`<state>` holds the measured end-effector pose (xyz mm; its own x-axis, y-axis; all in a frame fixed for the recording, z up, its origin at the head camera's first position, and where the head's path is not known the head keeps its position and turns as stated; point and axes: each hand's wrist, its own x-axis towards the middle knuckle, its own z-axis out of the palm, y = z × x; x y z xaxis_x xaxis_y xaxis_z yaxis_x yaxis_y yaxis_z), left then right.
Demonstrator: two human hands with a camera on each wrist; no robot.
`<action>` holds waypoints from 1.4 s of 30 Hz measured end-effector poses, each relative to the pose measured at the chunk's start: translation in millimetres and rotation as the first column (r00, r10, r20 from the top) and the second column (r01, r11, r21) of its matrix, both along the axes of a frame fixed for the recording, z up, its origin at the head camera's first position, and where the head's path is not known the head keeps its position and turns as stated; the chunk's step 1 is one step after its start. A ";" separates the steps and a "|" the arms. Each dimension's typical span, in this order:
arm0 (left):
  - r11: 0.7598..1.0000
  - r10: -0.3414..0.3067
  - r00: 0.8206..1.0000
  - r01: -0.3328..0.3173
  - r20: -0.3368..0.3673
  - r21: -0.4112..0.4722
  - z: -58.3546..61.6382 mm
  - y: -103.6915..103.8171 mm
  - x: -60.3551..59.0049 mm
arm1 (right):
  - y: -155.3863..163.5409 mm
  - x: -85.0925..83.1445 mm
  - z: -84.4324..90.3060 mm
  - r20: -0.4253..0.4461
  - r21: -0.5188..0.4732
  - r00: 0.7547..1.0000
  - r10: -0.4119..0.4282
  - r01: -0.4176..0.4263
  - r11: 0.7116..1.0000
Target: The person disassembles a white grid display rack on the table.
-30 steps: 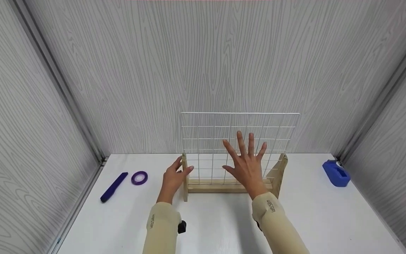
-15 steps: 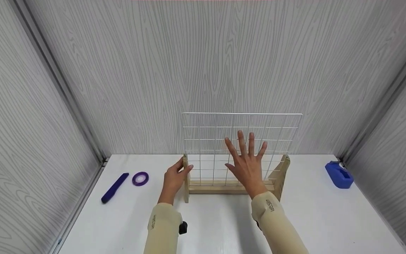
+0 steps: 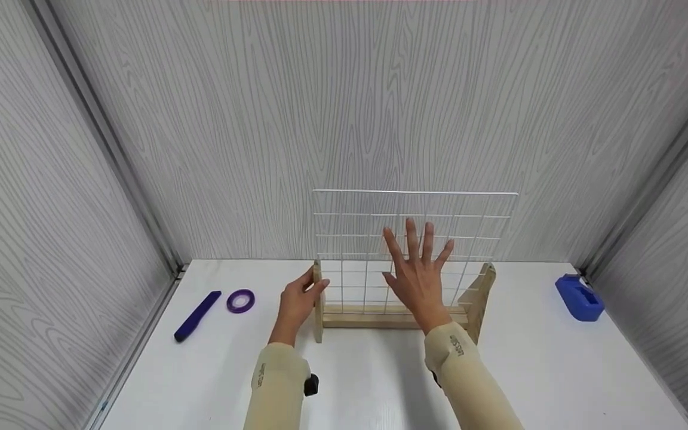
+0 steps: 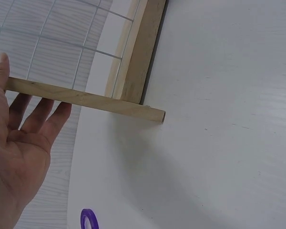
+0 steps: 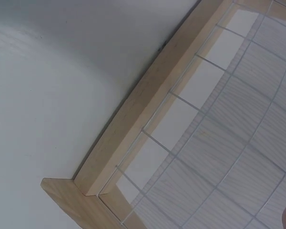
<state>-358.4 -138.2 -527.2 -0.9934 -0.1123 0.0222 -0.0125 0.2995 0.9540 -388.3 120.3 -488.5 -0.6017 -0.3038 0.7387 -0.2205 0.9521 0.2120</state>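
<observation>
A white wire grid [image 3: 487, 206] stands upright in a wooden stand [image 3: 368, 319] at the back middle of the white table [image 3: 380, 382]. My left hand [image 3: 297, 301] holds the stand's left post [image 3: 318, 310], thumb on one side and fingers on the other. The left wrist view shows that post [image 4: 95, 101] lying between the thumb and fingers of my left hand [image 4: 19, 143]. My right hand [image 3: 418, 278] lies flat against the front of the grid with its fingers spread. In the right wrist view I see only the base rail [image 5: 143, 124] and the wire grid [image 5: 219, 143].
A purple tape roll [image 3: 240, 301] and a dark blue pen-like tool [image 3: 197, 315] lie to the left of the stand. A blue tape dispenser [image 3: 580, 297] sits at the far right. Grey wood-grain walls close in the table on three sides.
Both hands keep their places on the post and the grid. The whole scene has drifted slightly right in the head view.
</observation>
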 end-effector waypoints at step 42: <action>1.000 -0.015 1.000 0.015 -0.013 0.002 -3.7 -0.5 1.9 | 4.0 7.4 8.3 -0.012 0.034 1.000 -0.024 0.024 0.999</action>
